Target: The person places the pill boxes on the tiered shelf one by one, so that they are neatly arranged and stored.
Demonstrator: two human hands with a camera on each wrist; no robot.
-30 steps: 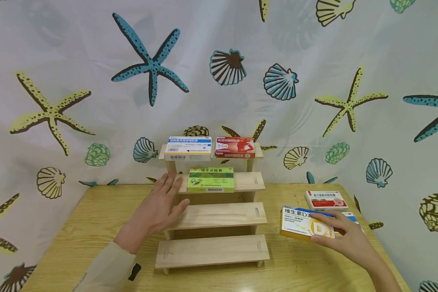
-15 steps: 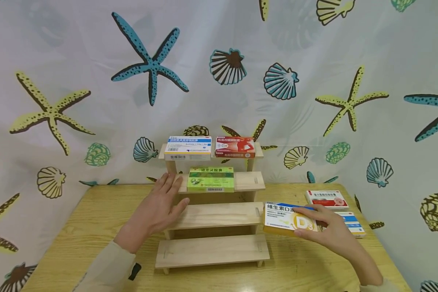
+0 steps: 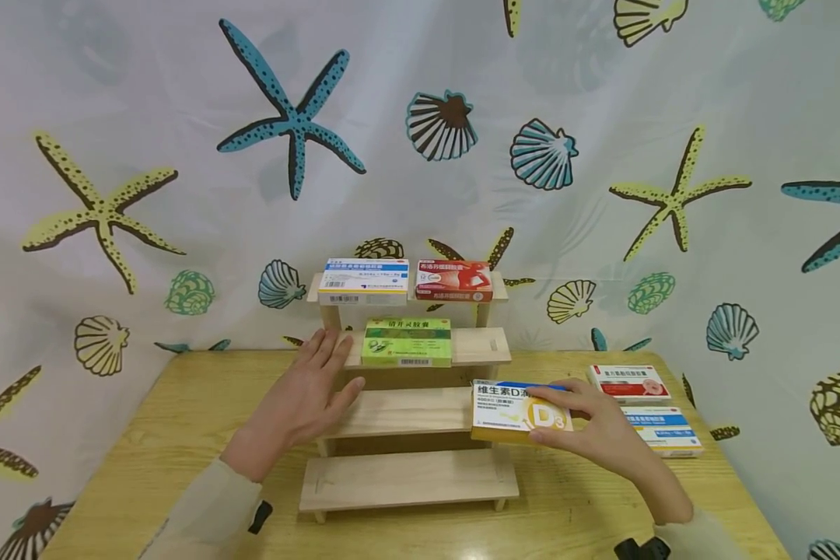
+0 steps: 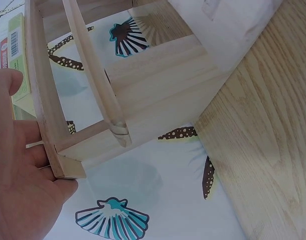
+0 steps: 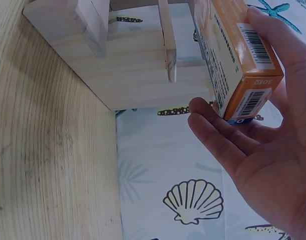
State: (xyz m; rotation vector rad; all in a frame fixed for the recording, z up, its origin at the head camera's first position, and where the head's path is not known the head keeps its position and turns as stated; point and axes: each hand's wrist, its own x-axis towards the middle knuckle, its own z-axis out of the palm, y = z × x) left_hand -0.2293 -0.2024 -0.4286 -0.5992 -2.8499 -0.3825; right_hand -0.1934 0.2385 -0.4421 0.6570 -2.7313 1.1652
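In my right hand (image 3: 598,428) is a white and orange vitamin D3 medicine box (image 3: 507,412), pinched by its right end between thumb and fingers. The box is at the right end of the third tier down of a wooden step shelf (image 3: 406,412); whether it touches the board cannot be told. My left hand (image 3: 301,404) rests with straight fingers on the left end of the second tier, fingertips hidden behind the board in the left wrist view. Beside those fingers lies a green medicine box (image 3: 407,344). The right wrist view shows the held box's orange side (image 5: 250,60).
On the top tier sit a blue-and-white box (image 3: 364,281) and a red box (image 3: 455,281). At the right of the wooden table (image 3: 182,435) lie a red-and-white box (image 3: 630,383) and another blue-and-white box (image 3: 665,432). A patterned curtain (image 3: 406,210) hangs behind.
My right hand has carried the vitamin D3 box leftward from above the table's right side to the shelf's third tier. The left hand has stayed on the shelf.
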